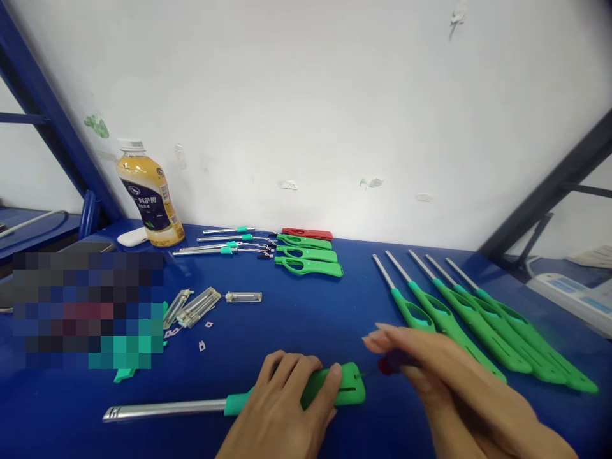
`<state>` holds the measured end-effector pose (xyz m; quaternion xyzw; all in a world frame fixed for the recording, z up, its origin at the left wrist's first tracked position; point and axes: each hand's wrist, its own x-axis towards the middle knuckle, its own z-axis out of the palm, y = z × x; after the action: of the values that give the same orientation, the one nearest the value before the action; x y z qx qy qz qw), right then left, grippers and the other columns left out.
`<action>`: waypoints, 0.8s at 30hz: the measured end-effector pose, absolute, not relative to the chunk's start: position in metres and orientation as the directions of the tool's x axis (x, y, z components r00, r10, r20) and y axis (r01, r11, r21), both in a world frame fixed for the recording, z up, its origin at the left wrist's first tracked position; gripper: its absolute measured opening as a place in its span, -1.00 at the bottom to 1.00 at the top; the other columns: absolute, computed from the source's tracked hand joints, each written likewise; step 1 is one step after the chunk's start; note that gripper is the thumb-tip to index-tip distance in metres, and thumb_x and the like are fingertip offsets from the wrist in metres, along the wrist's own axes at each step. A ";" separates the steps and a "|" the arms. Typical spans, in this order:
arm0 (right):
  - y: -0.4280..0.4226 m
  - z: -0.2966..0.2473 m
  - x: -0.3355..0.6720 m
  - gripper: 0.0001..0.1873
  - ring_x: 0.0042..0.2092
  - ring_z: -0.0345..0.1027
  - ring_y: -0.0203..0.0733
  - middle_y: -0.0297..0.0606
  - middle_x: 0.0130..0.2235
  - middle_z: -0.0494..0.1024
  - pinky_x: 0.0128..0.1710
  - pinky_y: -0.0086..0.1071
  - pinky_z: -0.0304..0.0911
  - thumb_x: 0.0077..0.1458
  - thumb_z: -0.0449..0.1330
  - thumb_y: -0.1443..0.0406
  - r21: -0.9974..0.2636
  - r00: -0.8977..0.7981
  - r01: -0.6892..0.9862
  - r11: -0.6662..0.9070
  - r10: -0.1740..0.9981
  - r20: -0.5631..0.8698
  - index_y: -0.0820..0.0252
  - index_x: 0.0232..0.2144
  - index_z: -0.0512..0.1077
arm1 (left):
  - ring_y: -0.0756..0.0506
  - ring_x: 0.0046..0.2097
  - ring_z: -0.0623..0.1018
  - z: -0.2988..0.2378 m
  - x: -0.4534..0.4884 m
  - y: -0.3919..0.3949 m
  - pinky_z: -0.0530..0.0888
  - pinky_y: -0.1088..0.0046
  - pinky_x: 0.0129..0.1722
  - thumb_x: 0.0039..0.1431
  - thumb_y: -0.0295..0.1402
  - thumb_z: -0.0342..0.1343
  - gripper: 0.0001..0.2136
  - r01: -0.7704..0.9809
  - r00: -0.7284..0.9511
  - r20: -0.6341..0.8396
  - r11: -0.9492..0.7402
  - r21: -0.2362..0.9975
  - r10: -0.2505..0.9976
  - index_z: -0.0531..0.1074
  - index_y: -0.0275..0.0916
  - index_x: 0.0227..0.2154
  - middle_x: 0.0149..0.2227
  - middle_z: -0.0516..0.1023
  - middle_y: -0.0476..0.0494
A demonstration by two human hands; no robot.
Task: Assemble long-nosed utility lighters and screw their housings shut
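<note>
The green lighter lies flat on the blue table right in front of me, its metal tube pointing left. My left hand is curled over its body, fingers bent across it and thumb pressing near the butt end. My right hand pinches the dark-and-red handle of a thin-shafted tool, whose blurred tip meets that end or stops just short — I cannot tell which. Should my left grip loosen, the lighter could roll; should the shaft come in slanted, it could skid off the smooth plastic and jab my thumb.

Just beyond, clear tanks lie in a loose heap, with one apart; whether they hold fluid I cannot make out. Near them are small pale clips, easily lost to a stray knuckle. Five lighters fan out to the right. Far left stands a capped bottle — yellowish drink inside, nearly full.
</note>
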<state>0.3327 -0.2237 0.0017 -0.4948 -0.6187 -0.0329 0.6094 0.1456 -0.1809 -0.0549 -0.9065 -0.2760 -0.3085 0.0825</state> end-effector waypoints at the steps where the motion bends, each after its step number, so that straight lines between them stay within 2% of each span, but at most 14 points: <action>1: -0.223 0.001 0.333 -0.65 -0.28 0.58 -0.24 -0.37 -0.24 0.67 -0.31 -0.42 0.48 0.30 0.32 0.43 -0.544 0.225 0.660 0.518 0.555 0.801 -0.12 0.01 0.67 | -0.18 -0.18 0.68 -0.055 0.145 -0.181 0.61 0.26 -0.20 0.59 -0.43 -0.12 -0.70 0.553 0.659 0.603 -0.833 0.018 0.451 0.47 -0.26 0.15 -0.16 0.67 -0.18; 4: -0.222 0.000 0.335 -0.64 -0.33 0.53 -0.25 -0.33 -0.28 0.61 -0.39 -0.41 0.44 0.24 0.42 0.37 -0.495 0.183 0.690 0.528 0.534 0.825 -0.09 0.04 0.67 | -0.18 -0.18 0.68 -0.054 0.144 -0.182 0.62 0.25 -0.21 0.60 -0.43 -0.15 -0.69 0.551 0.665 0.599 -0.835 0.011 0.447 0.47 -0.27 0.15 -0.15 0.67 -0.19; 6: -0.223 0.000 0.334 -0.71 -0.29 0.57 -0.24 -0.30 -0.18 0.66 -0.37 -0.41 0.46 0.35 0.31 0.34 -0.519 0.187 0.680 0.518 0.561 0.806 -0.10 0.04 0.67 | -0.18 -0.18 0.68 -0.054 0.143 -0.182 0.63 0.26 -0.22 0.60 -0.43 -0.16 -0.68 0.542 0.669 0.599 -0.840 0.010 0.439 0.48 -0.26 0.15 -0.15 0.67 -0.19; 8: -0.223 0.001 0.331 -0.68 -0.26 0.60 -0.25 -0.33 -0.12 0.70 -0.33 -0.42 0.48 0.42 0.20 0.37 -0.563 0.223 0.650 0.511 0.580 0.784 -0.11 0.02 0.67 | -0.18 -0.17 0.68 -0.054 0.143 -0.181 0.63 0.26 -0.21 0.60 -0.43 -0.17 -0.67 0.536 0.674 0.597 -0.844 0.009 0.435 0.48 -0.27 0.15 -0.15 0.67 -0.19; 12: -0.219 0.003 0.335 -0.70 -0.35 0.52 -0.25 -0.35 -0.30 0.63 -0.40 -0.40 0.44 0.25 0.37 0.44 -0.517 0.223 0.647 0.561 0.508 0.832 -0.07 -0.07 0.70 | -0.20 -0.16 0.68 -0.056 0.143 -0.178 0.63 0.24 -0.20 0.58 -0.46 -0.15 -0.67 0.534 0.692 0.577 -0.845 -0.006 0.434 0.46 -0.27 0.18 -0.13 0.67 -0.21; 14: -0.218 0.003 0.340 -0.70 -0.35 0.49 -0.24 -0.32 -0.31 0.59 -0.43 -0.40 0.43 0.21 0.41 0.42 -0.484 0.188 0.675 0.557 0.504 0.843 -0.05 -0.07 0.70 | -0.20 -0.14 0.67 -0.057 0.142 -0.178 0.63 0.24 -0.18 0.57 -0.45 -0.10 -0.69 0.537 0.702 0.556 -0.844 -0.003 0.444 0.44 -0.25 0.21 -0.10 0.66 -0.21; 17: -0.223 0.001 0.342 -0.69 -0.21 0.60 -0.19 -0.26 -0.13 0.67 -0.25 -0.37 0.54 0.35 0.27 0.38 -0.529 0.174 0.671 0.520 0.583 0.794 -0.07 0.03 0.67 | -0.20 -0.10 0.66 -0.059 0.141 -0.179 0.62 0.27 -0.14 0.54 -0.44 -0.01 -0.69 0.545 0.706 0.531 -0.838 0.015 0.469 0.42 -0.22 0.25 -0.06 0.65 -0.20; 19: -0.226 0.001 0.340 -0.63 -0.17 0.62 -0.23 -0.33 -0.08 0.70 -0.16 -0.40 0.55 0.40 0.19 0.41 -0.572 0.187 0.632 0.523 0.613 0.768 -0.12 0.06 0.65 | -0.20 -0.10 0.66 -0.060 0.141 -0.179 0.61 0.27 -0.13 0.53 -0.44 0.02 -0.68 0.546 0.705 0.532 -0.837 0.014 0.469 0.42 -0.20 0.25 -0.06 0.65 -0.19; 21: -0.226 0.001 0.336 -0.62 -0.24 0.59 -0.29 -0.40 -0.17 0.68 -0.23 -0.47 0.51 0.38 0.23 0.43 -0.581 0.201 0.618 0.530 0.607 0.769 -0.16 0.04 0.65 | -0.20 -0.10 0.66 -0.061 0.141 -0.180 0.61 0.25 -0.12 0.53 -0.44 0.03 -0.69 0.550 0.705 0.531 -0.835 0.008 0.469 0.42 -0.20 0.24 -0.06 0.65 -0.19; 24: -0.218 0.006 0.332 -0.66 -0.28 0.54 -0.31 -0.39 -0.27 0.60 -0.33 -0.49 0.45 0.34 0.30 0.41 -0.539 0.154 0.645 0.542 0.598 0.787 -0.14 0.02 0.66 | -0.20 -0.12 0.65 -0.064 0.141 -0.179 0.61 0.22 -0.12 0.54 -0.44 0.02 -0.70 0.550 0.706 0.537 -0.835 -0.006 0.462 0.42 -0.20 0.24 -0.07 0.65 -0.19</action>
<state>0.3318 -0.2184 0.0057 -0.4779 -0.6499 -0.0197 0.5906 0.1405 -0.1790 -0.0642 -0.9199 -0.2750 -0.2669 0.0829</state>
